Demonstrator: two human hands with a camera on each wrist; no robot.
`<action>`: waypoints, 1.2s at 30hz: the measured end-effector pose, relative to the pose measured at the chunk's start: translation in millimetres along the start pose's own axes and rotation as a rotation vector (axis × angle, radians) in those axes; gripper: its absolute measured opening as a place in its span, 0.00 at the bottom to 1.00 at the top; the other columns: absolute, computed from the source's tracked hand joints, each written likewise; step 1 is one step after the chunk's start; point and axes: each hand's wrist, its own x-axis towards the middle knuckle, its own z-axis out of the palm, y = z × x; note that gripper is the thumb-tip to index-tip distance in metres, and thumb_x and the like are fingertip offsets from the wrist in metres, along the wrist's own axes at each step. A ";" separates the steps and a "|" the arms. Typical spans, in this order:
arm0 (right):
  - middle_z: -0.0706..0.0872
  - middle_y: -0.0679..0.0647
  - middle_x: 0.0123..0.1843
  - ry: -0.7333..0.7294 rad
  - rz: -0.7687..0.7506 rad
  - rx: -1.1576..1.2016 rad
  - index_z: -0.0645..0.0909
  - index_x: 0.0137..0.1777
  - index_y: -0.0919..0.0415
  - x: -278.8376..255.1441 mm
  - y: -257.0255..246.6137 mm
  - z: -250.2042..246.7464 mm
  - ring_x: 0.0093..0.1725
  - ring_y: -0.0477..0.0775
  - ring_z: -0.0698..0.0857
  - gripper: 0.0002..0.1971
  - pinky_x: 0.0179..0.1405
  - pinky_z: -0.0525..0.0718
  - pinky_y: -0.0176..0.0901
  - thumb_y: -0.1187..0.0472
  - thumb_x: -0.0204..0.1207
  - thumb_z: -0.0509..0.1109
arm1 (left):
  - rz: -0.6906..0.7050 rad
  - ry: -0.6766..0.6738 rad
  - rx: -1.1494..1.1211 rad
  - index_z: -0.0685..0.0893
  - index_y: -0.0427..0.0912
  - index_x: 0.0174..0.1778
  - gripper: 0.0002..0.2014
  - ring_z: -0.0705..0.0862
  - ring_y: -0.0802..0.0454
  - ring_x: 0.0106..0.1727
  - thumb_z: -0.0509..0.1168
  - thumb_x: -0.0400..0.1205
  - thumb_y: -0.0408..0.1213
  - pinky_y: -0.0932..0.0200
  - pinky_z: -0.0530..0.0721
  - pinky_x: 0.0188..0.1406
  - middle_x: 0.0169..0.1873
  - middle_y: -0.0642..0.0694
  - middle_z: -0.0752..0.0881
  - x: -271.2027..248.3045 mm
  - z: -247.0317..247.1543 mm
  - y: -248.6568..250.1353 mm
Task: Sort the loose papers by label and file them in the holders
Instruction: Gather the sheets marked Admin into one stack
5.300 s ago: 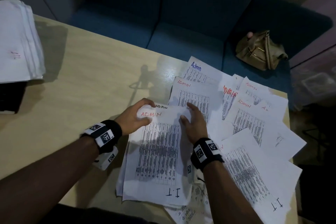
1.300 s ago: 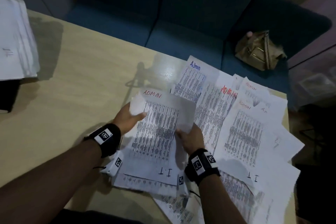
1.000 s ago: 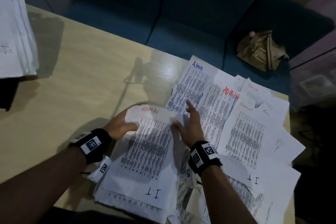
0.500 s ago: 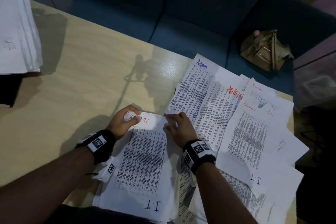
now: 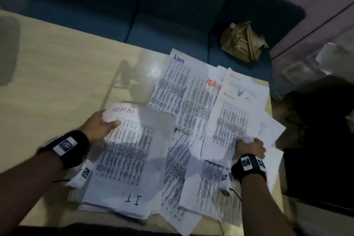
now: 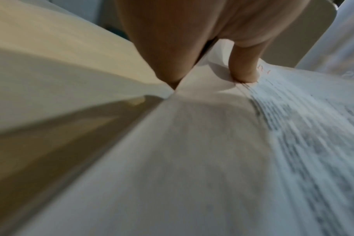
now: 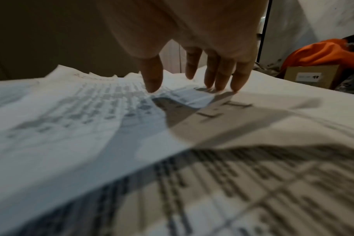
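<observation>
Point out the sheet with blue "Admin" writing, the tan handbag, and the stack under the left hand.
Blue "Admin" sheet [image 5: 173,80]: head view, on its printed table.
Tan handbag [image 5: 242,43]: head view, on its front panel.
Gathered stack [image 5: 126,159]: head view, on the top sheet's middle.

Two hands [image 5: 99,127], many papers [image 5: 193,101], one handbag [image 5: 242,41]

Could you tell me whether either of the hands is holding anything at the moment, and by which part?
The left hand pinches the white printed sheet marked ADMIN in red by its top-left corner. The right hand only touches another printed sheet with its fingertips, gripping nothing.

White papers [image 5: 132,151], red labels [image 5: 122,110], blue sofa [image 5: 168,30]
</observation>
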 end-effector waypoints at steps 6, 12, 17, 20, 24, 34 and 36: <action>0.69 0.65 0.74 -0.037 -0.057 -0.104 0.62 0.76 0.63 6.3 13.9 9.8 0.73 0.68 0.69 0.44 0.70 0.69 0.60 0.45 0.66 0.78 | 0.084 0.100 0.100 0.82 0.49 0.57 0.09 0.85 0.46 0.43 0.67 0.82 0.39 0.54 0.83 0.44 0.44 0.47 0.88 9.8 14.6 41.2; 0.81 0.64 0.67 -0.165 -0.045 0.029 0.73 0.70 0.63 5.6 15.6 7.1 0.64 0.66 0.81 0.41 0.63 0.82 0.53 0.46 0.58 0.82 | 0.049 0.107 0.112 0.78 0.46 0.71 0.20 0.85 0.47 0.41 0.65 0.83 0.40 0.57 0.83 0.41 0.52 0.42 0.88 22.8 31.2 44.3; 0.81 0.71 0.66 -0.220 -0.184 0.028 0.76 0.65 0.75 -0.8 -8.7 -3.7 0.65 0.69 0.80 0.24 0.60 0.78 0.51 0.56 0.78 0.70 | -0.021 0.130 0.171 0.79 0.42 0.68 0.18 0.84 0.48 0.36 0.65 0.83 0.43 0.60 0.76 0.30 0.43 0.44 0.87 21.6 35.0 35.2; 0.82 0.69 0.65 -0.230 -0.233 0.095 0.75 0.68 0.72 -7.3 -36.7 1.3 0.62 0.68 0.82 0.24 0.51 0.77 0.47 0.54 0.80 0.65 | -0.019 0.128 0.224 0.78 0.41 0.68 0.18 0.83 0.49 0.34 0.63 0.84 0.44 0.61 0.75 0.28 0.42 0.43 0.86 20.9 35.9 33.7; 0.82 0.67 0.66 -0.251 -0.216 0.168 0.76 0.67 0.71 -6.3 -71.8 18.3 0.63 0.66 0.82 0.25 0.59 0.79 0.49 0.51 0.80 0.65 | -0.019 0.120 0.277 0.79 0.44 0.66 0.16 0.81 0.50 0.32 0.62 0.84 0.46 0.61 0.74 0.28 0.37 0.46 0.84 22.3 35.6 34.3; 0.83 0.66 0.63 0.014 -0.470 0.394 0.76 0.68 0.69 -42.4 -118.3 -19.2 0.61 0.60 0.83 0.19 0.53 0.75 0.35 0.61 0.80 0.66 | -0.032 0.118 0.240 0.79 0.47 0.69 0.19 0.84 0.46 0.40 0.63 0.83 0.47 0.58 0.79 0.37 0.47 0.42 0.87 25.5 32.1 28.4; 0.84 0.65 0.54 0.095 -0.596 0.552 0.78 0.62 0.72 -51.3 -121.2 -46.2 0.48 0.49 0.81 0.14 0.41 0.73 0.24 0.64 0.80 0.66 | -0.034 0.113 0.224 0.78 0.47 0.70 0.20 0.84 0.44 0.44 0.64 0.83 0.47 0.57 0.80 0.40 0.50 0.41 0.87 25.9 31.2 28.4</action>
